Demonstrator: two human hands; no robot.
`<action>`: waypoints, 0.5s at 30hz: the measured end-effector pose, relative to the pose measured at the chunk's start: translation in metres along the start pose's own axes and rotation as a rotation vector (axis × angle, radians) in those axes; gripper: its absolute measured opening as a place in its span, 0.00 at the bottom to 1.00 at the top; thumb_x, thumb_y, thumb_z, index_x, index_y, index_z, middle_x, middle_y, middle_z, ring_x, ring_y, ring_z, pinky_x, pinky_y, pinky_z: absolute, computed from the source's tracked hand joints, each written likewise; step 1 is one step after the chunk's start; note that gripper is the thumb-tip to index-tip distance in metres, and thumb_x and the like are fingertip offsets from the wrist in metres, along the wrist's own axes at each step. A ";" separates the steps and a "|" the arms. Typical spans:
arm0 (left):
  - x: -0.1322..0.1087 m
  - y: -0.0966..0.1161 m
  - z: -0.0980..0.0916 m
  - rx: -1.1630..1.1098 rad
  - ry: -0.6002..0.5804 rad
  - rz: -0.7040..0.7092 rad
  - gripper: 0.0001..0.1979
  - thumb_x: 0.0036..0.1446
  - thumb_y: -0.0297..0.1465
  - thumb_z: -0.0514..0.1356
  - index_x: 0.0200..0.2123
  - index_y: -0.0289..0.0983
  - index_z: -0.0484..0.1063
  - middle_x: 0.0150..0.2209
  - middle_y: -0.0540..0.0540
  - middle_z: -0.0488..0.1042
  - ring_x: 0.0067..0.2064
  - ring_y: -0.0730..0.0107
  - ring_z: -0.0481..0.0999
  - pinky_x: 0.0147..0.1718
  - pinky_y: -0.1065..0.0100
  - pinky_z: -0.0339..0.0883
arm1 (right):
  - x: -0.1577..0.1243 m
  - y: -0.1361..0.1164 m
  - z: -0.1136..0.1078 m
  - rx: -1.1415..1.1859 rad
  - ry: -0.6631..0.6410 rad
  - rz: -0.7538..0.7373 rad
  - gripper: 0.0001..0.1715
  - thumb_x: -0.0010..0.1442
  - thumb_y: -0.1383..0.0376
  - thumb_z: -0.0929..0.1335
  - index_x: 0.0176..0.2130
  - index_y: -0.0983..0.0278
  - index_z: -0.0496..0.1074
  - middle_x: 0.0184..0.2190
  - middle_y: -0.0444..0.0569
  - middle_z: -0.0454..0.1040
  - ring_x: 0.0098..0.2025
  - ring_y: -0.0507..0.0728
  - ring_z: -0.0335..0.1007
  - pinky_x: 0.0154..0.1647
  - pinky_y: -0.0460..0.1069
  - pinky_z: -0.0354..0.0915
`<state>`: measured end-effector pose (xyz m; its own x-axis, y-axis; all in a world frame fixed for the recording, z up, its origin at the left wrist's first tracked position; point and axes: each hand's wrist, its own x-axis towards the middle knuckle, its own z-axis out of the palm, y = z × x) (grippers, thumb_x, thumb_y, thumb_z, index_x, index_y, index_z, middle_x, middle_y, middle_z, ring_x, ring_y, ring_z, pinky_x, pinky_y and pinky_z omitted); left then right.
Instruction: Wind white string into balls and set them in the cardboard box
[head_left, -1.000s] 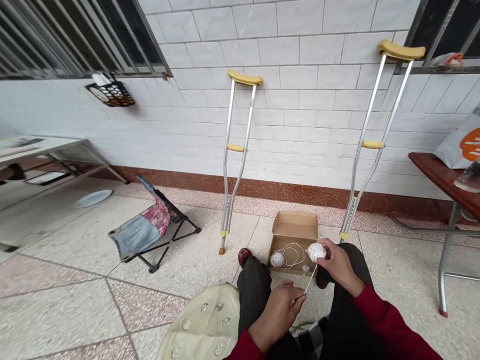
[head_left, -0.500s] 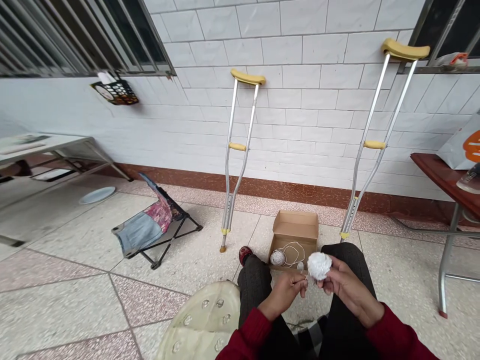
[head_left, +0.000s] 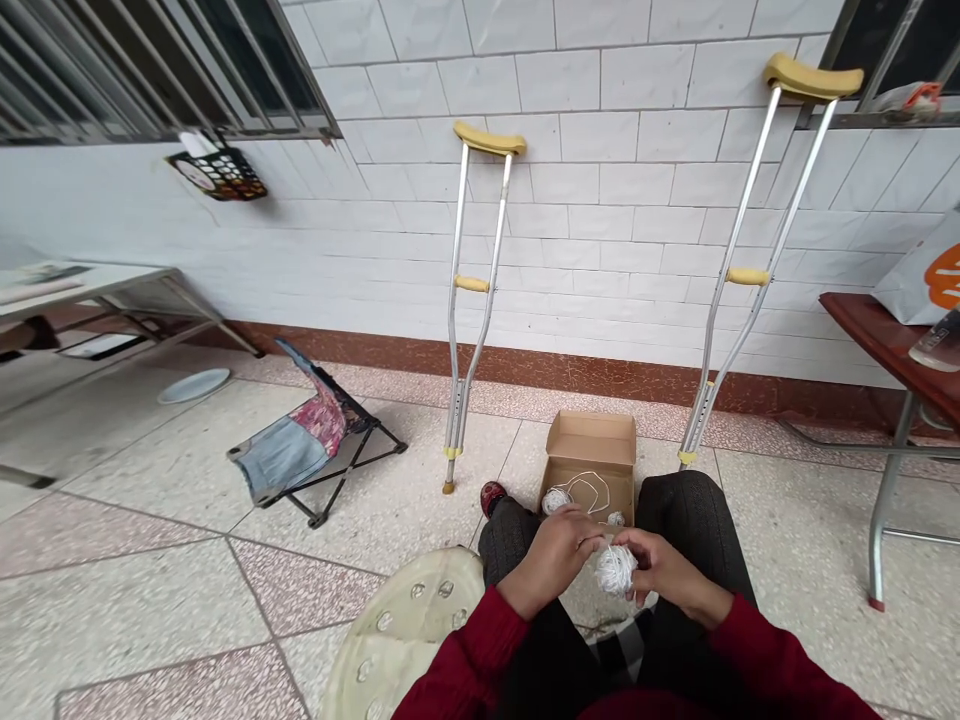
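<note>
A ball of white yarn (head_left: 616, 571) sits between my hands, above my lap. My right hand (head_left: 671, 572) is closed around its right side, fingertips on the top and edge. At its upper left, my left hand (head_left: 553, 555) has its fingers pressed together, pinching what looks like the yarn strand; the strand itself hardly shows there. Just beyond stands an open cardboard box (head_left: 590, 440). Inside it are another white yarn ball (head_left: 556, 499), partly behind my left hand, a small white ball (head_left: 616, 519) and loose loops of strand.
Two crutches (head_left: 471, 284) (head_left: 747, 277) lean against the tiled wall. A folding chair (head_left: 292, 455) stands left, and a pale round stool (head_left: 405, 640) is beside my leg. At the right is a red-brown table (head_left: 862, 320) with a bag and a plastic cup.
The yarn ball has moved left and lower, and turned in my right hand. My left hand has shifted up beside it, covering part of the box's front. The view has tilted slightly.
</note>
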<state>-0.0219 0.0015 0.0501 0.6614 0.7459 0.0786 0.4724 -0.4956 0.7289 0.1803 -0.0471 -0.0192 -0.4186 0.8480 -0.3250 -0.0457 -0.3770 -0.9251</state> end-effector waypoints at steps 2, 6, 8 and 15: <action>0.003 -0.001 0.002 -0.082 0.000 -0.013 0.20 0.66 0.39 0.52 0.26 0.35 0.74 0.26 0.49 0.74 0.32 0.71 0.71 0.48 0.67 0.61 | -0.012 -0.019 0.002 0.088 -0.087 0.027 0.28 0.46 0.64 0.75 0.48 0.63 0.69 0.31 0.44 0.75 0.25 0.51 0.70 0.23 0.44 0.65; 0.005 -0.005 0.019 -0.305 0.031 -0.109 0.23 0.65 0.42 0.51 0.26 0.33 0.74 0.26 0.47 0.73 0.31 0.71 0.69 0.35 0.71 0.62 | -0.027 -0.049 0.001 0.249 -0.120 -0.019 0.28 0.50 0.64 0.75 0.50 0.64 0.70 0.35 0.47 0.76 0.29 0.52 0.74 0.27 0.44 0.65; 0.004 -0.008 0.031 -0.380 0.035 -0.140 0.23 0.65 0.42 0.51 0.26 0.33 0.74 0.26 0.47 0.74 0.31 0.70 0.70 0.34 0.71 0.62 | -0.028 -0.055 0.003 0.321 -0.104 -0.053 0.27 0.49 0.65 0.75 0.49 0.63 0.69 0.36 0.48 0.76 0.31 0.54 0.75 0.28 0.45 0.66; -0.014 -0.024 0.068 -0.340 0.062 -0.256 0.24 0.64 0.41 0.52 0.20 0.33 0.72 0.23 0.47 0.73 0.29 0.70 0.71 0.34 0.69 0.61 | -0.013 -0.060 -0.001 0.408 0.091 -0.108 0.32 0.48 0.64 0.75 0.52 0.62 0.67 0.36 0.49 0.75 0.31 0.54 0.74 0.27 0.46 0.65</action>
<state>-0.0030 -0.0273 -0.0145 0.5069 0.8561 -0.1007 0.3910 -0.1242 0.9120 0.1895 -0.0349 0.0397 -0.3103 0.9135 -0.2632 -0.4476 -0.3847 -0.8073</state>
